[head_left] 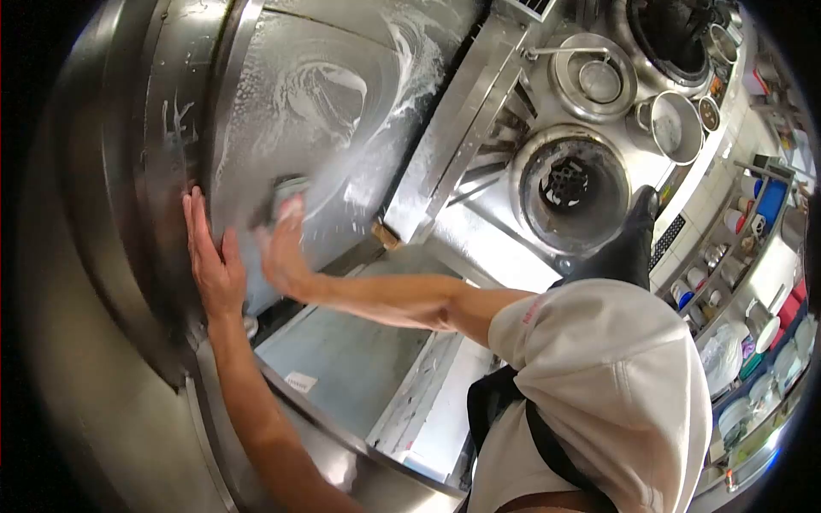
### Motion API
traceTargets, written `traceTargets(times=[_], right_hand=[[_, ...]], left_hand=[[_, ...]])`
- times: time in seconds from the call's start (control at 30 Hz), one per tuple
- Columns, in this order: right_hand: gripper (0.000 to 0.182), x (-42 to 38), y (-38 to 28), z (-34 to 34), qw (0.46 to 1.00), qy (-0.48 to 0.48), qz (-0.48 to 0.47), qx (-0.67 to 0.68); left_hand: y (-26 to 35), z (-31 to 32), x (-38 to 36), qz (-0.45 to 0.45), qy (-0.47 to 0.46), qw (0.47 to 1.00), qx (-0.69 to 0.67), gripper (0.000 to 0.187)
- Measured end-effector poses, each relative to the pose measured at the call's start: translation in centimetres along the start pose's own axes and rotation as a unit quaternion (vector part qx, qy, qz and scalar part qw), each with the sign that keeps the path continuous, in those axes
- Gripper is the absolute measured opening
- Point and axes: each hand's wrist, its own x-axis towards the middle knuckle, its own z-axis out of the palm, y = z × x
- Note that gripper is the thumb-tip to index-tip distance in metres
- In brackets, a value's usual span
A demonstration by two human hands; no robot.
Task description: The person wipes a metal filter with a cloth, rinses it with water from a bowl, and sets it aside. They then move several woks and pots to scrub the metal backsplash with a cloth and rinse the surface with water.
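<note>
My left hand (214, 269) rests against the metal edge of a steel ledge (175, 128), its fingers stretched out and its thumb apart. Blurred by motion, my right hand (286, 248) is closed on a grey-green scouring pad (292, 186). The pad lies against a stainless steel panel (265, 141) streaked with white suds. Curved foam swirls (329, 98) spread over the panel's upper part. The pad's exact shape is smeared.
A wok burner (569, 184) stands to the right, with a steel pot (671, 128) and a strainer (600, 81) behind it. Shelves (727, 248) with bowls and containers line the far right. A pale panel with a label (299, 381) lies below my arms.
</note>
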Motion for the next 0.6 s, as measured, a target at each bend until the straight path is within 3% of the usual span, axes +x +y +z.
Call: traceTargets(times=[0.1,0.13,0.2,0.27,0.3,0.33,0.37,0.4,0.43,0.47,0.5,0.57,0.6], right_hand=[[0.067,7.6,-2.0,-4.7,0.994,-0.006,-0.109,-0.002],[0.059,10.7,1.3,-4.8,0.948,0.071,0.019,0.310],[0.047,16.7,11.1,-8.2,0.881,0.102,0.295,0.357],[0.043,16.5,16.6,-9.9,0.725,0.095,0.486,0.479],[0.041,15.7,17.2,-10.2,0.857,-0.062,0.440,0.262],[0.039,16.8,17.6,-11.1,0.915,-0.215,0.342,0.014],[0.037,17.7,17.1,-12.0,0.883,-0.344,0.216,-0.235],[0.037,17.8,17.1,-12.4,0.908,-0.278,0.248,-0.191],[0.037,19.1,16.8,-12.8,0.911,-0.088,0.397,0.062],[0.037,22.1,15.5,-14.1,0.888,0.047,0.418,0.187],[0.037,26.4,13.7,-15.9,0.862,0.147,0.401,0.272],[0.038,34.2,6.6,-19.6,0.835,0.245,0.342,0.354],[0.038,35.1,4.1,-19.1,0.876,0.242,0.275,0.314]], left_hand=[[-1.0,-0.1,0.0,0.030,-0.014,0.999,-0.015,0.052],[-1.1,0.1,0.1,0.022,-0.010,0.999,-0.032,0.052],[-1.2,0.3,-0.1,0.013,-0.012,0.999,-0.040,0.053],[-1.4,0.6,-0.2,0.016,-0.007,0.999,-0.039,0.053],[-1.5,0.5,-0.3,0.025,0.000,0.999,-0.044,0.053],[-1.5,1.0,-0.1,0.026,0.008,0.998,-0.050,0.053],[-1.7,1.2,-0.1,0.026,0.010,0.999,-0.047,0.053],[-1.9,0.7,-0.6,0.025,0.001,0.999,-0.042,0.053],[-2.1,-0.1,-1.0,0.033,-0.011,0.998,-0.045,0.053],[-2.3,-0.1,-1.0,0.033,-0.011,0.999,-0.040,0.053],[-2.3,0.8,-0.7,0.030,0.002,0.999,-0.038,0.053],[-1.7,0.9,-0.2,0.033,0.000,0.999,-0.027,0.053],[-1.1,0.6,-0.1,0.028,-0.005,0.999,-0.014,0.053]])
